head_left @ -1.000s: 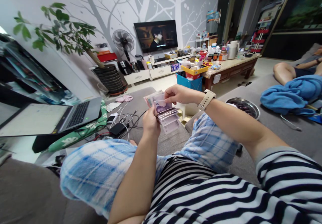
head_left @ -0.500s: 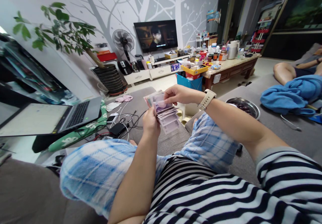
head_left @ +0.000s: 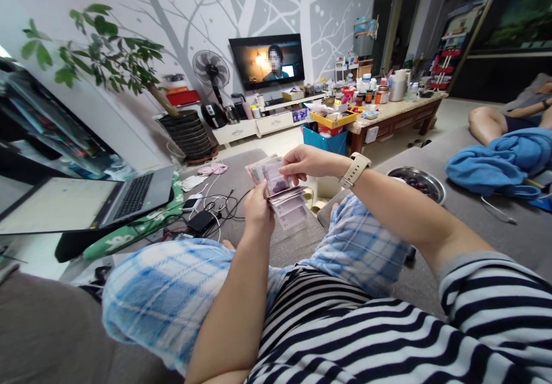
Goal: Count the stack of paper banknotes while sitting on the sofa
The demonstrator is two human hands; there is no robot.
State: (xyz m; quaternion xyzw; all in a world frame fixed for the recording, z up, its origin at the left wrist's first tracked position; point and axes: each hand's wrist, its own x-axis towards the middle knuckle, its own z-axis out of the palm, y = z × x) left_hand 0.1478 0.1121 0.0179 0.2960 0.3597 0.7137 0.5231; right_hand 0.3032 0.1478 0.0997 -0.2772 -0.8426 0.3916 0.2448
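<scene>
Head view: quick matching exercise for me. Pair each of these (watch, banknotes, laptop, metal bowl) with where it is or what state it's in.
Things:
1. watch
2. banknotes
3. laptop
4. metal bowl

Places and states:
A. holding dark fruit
B. on the right arm
C. open on a green cushion
D. in the left hand

Pairs: 1-B, 2-D, 3-C, 4-A

**A:** What sort of place is this?

**B:** A home, a living room by the look of it.

**A:** What shows that?

**B:** A grey sofa (head_left: 487,234), a television (head_left: 266,62) above a low cabinet (head_left: 235,133), a tree mural (head_left: 307,22), a potted plant (head_left: 103,56), a standing fan (head_left: 211,69), and a wooden coffee table (head_left: 399,111) crowded with bottles (head_left: 366,82).
</scene>
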